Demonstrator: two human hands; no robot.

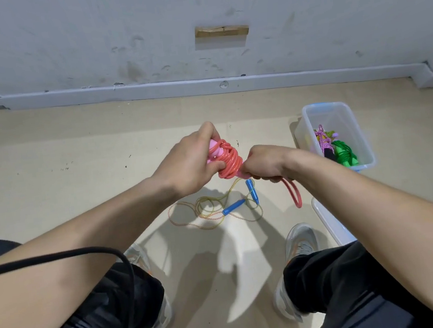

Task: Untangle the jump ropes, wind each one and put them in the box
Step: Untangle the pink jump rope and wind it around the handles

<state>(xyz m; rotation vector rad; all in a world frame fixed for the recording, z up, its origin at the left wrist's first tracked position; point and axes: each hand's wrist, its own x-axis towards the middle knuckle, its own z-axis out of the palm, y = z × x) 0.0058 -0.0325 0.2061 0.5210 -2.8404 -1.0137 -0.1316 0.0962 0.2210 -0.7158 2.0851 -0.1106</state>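
A red jump rope (230, 162) is coiled round its pink handles, held up over the floor. My left hand (191, 161) grips the pink handles and the coil. My right hand (266, 164) grips the rope's free end, and a red loop (294, 194) hangs below it. On the floor beneath lies a loose yellow-pink jump rope (210, 212) with blue handles (234, 206). A clear plastic box (311, 137) at the right holds a wound purple rope (323, 139) and a wound green rope (345, 154).
A clear lid (331, 224) lies on the floor by my right knee. My two shoes (300, 243) stand on the beige floor near the loose rope. A black cable (126, 280) crosses my left leg. A grey wall and skirting run along the back.
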